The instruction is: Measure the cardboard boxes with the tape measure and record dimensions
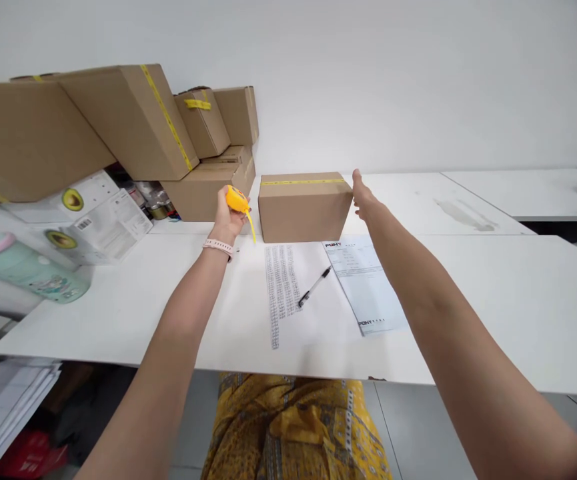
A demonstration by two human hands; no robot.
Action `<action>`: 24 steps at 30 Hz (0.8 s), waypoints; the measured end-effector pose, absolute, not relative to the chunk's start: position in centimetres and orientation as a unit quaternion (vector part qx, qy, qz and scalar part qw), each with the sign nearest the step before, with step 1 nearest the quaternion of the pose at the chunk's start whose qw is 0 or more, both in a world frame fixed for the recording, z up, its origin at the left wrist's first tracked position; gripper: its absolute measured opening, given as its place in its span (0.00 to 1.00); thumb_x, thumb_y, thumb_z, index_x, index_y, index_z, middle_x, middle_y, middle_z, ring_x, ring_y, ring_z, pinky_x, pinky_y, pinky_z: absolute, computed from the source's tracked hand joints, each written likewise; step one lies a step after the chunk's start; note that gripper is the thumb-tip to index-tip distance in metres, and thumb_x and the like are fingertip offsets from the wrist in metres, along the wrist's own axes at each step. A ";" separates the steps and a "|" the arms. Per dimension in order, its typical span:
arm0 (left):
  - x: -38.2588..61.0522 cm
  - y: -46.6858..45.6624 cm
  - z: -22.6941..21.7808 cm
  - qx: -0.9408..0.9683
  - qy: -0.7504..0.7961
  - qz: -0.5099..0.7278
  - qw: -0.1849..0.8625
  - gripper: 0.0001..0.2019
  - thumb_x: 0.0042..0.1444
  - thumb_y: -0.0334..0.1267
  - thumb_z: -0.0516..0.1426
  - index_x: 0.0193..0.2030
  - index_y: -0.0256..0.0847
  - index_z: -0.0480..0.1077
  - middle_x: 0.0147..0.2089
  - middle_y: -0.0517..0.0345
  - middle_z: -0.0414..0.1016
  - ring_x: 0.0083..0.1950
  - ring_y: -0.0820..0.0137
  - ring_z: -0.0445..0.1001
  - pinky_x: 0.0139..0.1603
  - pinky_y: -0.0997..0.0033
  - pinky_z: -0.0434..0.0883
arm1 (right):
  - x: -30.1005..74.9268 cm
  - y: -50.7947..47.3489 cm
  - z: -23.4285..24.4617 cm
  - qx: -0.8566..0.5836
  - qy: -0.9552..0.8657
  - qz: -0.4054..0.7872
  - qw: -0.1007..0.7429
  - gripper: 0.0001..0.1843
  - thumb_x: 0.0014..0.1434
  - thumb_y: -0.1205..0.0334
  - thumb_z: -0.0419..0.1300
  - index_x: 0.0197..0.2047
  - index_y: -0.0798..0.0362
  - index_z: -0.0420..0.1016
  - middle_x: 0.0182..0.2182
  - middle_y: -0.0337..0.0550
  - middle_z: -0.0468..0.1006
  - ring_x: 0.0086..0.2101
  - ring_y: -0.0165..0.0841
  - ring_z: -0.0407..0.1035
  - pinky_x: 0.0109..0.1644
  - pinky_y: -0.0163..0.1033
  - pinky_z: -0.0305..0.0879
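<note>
My left hand (229, 219) is closed around a yellow tape measure (237, 199), from which a short yellow strip and strap-like end hang down. Just to its right a closed cardboard box (303, 212) with yellow tape along its top sits on the white table. At the box's right end is my right hand (363, 198), fingers stretched out and holding nothing; whether it touches the box I cannot tell. In front of the box lie a printed sheet of paper (279, 287), a black pen (313, 287) resting on it, and a bluish form (361, 280) beside it.
Several cardboard boxes (118, 120) are stacked at the left against the wall. Below them are white boxes with avocado pictures (111, 223). A mint-green bottle (38, 270) stands near the table's left edge. The white table (493, 300) extends to the right.
</note>
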State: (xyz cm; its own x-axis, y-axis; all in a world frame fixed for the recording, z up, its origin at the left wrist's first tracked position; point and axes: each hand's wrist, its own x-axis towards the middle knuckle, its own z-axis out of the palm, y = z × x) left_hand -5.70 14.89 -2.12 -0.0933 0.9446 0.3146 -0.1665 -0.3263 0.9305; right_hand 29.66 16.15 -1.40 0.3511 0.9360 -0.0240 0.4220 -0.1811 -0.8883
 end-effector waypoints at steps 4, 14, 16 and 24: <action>-4.4 14.5 -2.6 0.416 0.393 0.613 0.545 0.24 0.61 0.65 0.52 0.37 0.42 0.67 0.31 0.53 0.75 0.38 0.65 0.74 0.44 0.57 0.72 | 29.0 15.5 -2.0 -0.681 -0.468 0.368 0.427 0.36 0.68 0.38 0.48 0.63 0.58 0.71 0.58 0.67 0.75 0.49 0.52 0.73 0.51 0.59 0.73; -6.3 6.0 -7.7 0.296 0.335 0.626 0.639 0.16 0.60 0.50 0.59 0.43 0.37 0.71 0.36 0.52 0.80 0.35 0.68 0.78 0.39 0.68 0.75 | 27.7 5.3 -12.2 -0.486 -0.599 0.343 0.536 0.41 0.60 0.36 0.58 0.70 0.49 0.59 0.70 0.54 0.66 0.67 0.43 0.62 0.67 0.51 0.65; -6.9 5.3 -8.5 0.302 0.369 0.617 0.625 0.16 0.59 0.50 0.60 0.43 0.37 0.71 0.36 0.52 0.79 0.34 0.68 0.78 0.39 0.68 0.75 | 27.5 4.0 -13.8 -0.539 -0.575 0.327 0.522 0.38 0.60 0.38 0.58 0.67 0.50 0.62 0.67 0.57 0.69 0.62 0.44 0.67 0.62 0.51 0.68; -7.3 7.1 -2.7 0.516 0.345 0.704 0.346 0.33 0.50 0.45 0.72 0.61 0.48 0.66 0.54 0.55 0.76 0.51 0.64 0.80 0.53 0.62 0.75 | 24.3 -2.4 -12.7 -0.659 -0.660 0.219 0.287 0.20 0.68 0.44 0.50 0.46 0.46 0.77 0.28 0.41 0.79 0.32 0.40 0.73 0.38 0.43 0.62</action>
